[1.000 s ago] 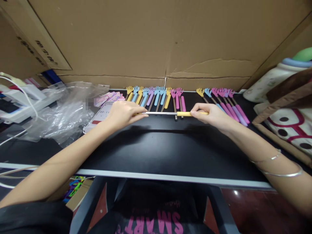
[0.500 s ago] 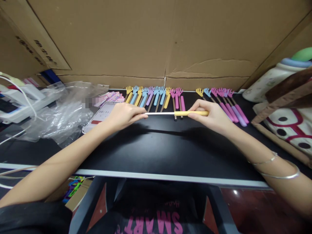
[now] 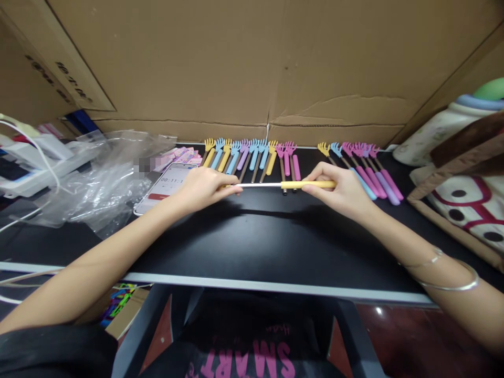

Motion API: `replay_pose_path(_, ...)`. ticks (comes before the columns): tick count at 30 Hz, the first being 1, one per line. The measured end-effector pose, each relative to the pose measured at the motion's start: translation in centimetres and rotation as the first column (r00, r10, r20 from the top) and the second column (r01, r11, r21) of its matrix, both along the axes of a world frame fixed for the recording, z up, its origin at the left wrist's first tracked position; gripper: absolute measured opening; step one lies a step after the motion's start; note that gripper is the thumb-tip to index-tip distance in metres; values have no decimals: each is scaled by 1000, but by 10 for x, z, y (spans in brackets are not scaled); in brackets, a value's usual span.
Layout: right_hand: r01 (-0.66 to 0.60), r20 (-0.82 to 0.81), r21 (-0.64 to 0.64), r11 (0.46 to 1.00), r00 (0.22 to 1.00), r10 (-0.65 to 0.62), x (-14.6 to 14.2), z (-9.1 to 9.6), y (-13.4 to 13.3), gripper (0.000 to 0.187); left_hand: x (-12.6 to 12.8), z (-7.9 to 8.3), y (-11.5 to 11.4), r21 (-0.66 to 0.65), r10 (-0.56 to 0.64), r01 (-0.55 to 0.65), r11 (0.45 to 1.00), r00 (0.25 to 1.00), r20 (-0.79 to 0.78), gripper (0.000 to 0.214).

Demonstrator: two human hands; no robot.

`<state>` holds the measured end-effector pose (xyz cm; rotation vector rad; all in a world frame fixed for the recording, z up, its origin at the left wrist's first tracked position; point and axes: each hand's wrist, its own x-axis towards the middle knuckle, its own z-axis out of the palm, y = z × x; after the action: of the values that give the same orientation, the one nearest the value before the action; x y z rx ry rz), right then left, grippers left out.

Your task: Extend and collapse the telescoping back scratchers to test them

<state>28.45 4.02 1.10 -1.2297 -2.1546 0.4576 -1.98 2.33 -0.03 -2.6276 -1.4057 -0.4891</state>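
Observation:
A yellow back scratcher [image 3: 289, 185] is held level above the black table, between my two hands. My right hand [image 3: 340, 186] is closed around its yellow handle, thumb along the near side. My left hand [image 3: 202, 186] pinches the far end of its thin metal rod; the head there is mostly hidden by my fingers. Behind my hands lies a row of back scratchers [image 3: 254, 155] in yellow, blue, purple and pink, with loose-looking handles beside bare rods. Another group of back scratchers [image 3: 368, 170], with handles on their rods, lies beyond my right hand.
At left are a phone [image 3: 157, 191] showing a timer, crumpled clear plastic bags [image 3: 102, 173], pink packets [image 3: 183, 156] and a white power strip [image 3: 43, 163]. A bottle [image 3: 429, 134] and a bag [image 3: 460, 194] stand at right. Cardboard [image 3: 236, 68] walls the back.
My left hand has shifted slightly right, and a bit of yellow now shows at its fingers. The visible length of rod is a little shorter. My right hand stays on the handle.

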Motion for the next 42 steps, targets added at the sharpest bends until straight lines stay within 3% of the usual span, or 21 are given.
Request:
replay_pose_path(8, -24, -42, -107, 994, 999, 20, -4, 5, 0, 25, 2, -1, -5, 208, 1, 10, 978, 999, -51, 51)
replay_pose_path(18, -88, -43, -223, 971, 996, 80, -1, -1, 6, 32, 6, 3, -10, 308, 20, 19, 951, 992, -123, 51)
replay_pose_path(22, -132, -82, -322, 937, 990, 112, -2, -4, 6, 36, 7, 4, -10, 322, 2, 43, 946, 990, -139, 51)
replay_pose_path(34, -94, -37, -204, 974, 995, 89, -6, 4, -1, 29, 3, -1, -6, 199, -20, 35, 979, 997, -80, 58)
replay_pose_path(42, -132, 5, 16, 991, 991, 131, -7, 4, -7, 24, 4, 1, -5, -110, 2, -3, 994, 1000, -5, 49)
